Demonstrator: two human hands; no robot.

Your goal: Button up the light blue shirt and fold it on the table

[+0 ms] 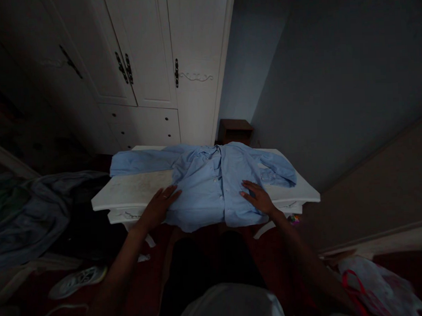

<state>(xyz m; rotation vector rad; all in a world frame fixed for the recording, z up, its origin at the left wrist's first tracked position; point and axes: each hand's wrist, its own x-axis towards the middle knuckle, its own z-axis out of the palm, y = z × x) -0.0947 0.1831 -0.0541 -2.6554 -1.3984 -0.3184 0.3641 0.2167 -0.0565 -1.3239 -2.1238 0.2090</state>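
A light blue button-up shirt (201,191) lies spread on a white table (128,192), its front facing up. One sleeve stretches out to the left, while the other bends down at the right end of the table. The bottom hem hangs over the near edge. My left hand (162,202) rests at the shirt's left side near the hem, fingers extended toward the cloth. On the shirt's right front panel lies my right hand (257,197), fingers spread and palm down. Neither hand grips the fabric.
A white wardrobe (139,49) with dark handles stands behind the table. A small brown cabinet (236,129) sits in the corner by the grey wall. Clothes (55,197) hang at the left. A shoe (78,281) and a plastic bag (377,281) are on the red floor.
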